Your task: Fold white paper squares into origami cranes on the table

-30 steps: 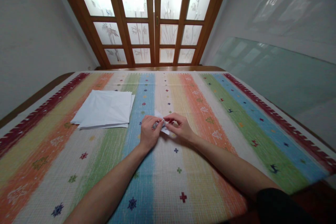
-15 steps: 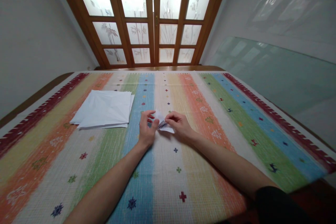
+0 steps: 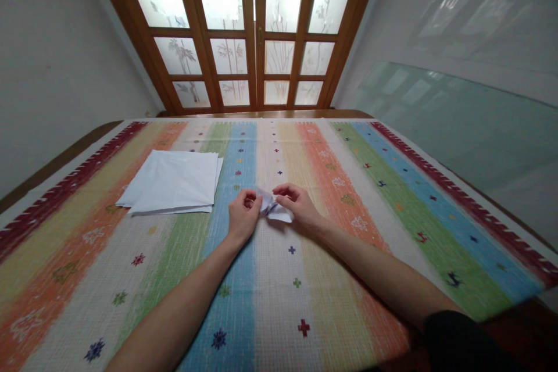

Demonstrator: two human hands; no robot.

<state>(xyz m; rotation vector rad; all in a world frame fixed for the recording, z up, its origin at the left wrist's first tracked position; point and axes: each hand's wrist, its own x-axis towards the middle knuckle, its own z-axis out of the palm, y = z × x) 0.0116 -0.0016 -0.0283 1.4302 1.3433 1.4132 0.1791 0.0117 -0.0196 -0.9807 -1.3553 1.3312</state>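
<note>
A small piece of folded white paper (image 3: 279, 214) is held between my two hands, just above the middle of the striped tablecloth. My left hand (image 3: 244, 212) pinches its left edge between thumb and curled fingers. On the other side, my right hand (image 3: 299, 203) grips the paper with thumb and forefinger. Several folds stand up in its centre, and a flap spreads out toward me at the lower right. The fingertips hide part of the folds.
To the left lies a stack of white paper sheets (image 3: 174, 181), slightly fanned. A striped cloth (image 3: 361, 296) covers the table. Beyond the far edge stand wooden doors (image 3: 257, 64) with frosted panes. A glass panel (image 3: 457, 122) leans along the right wall.
My left hand has shifted slightly down and left, and its fingers have closed onto the paper's left edge. The paper is opened wider between the hands. My right hand stays nearly in place.
</note>
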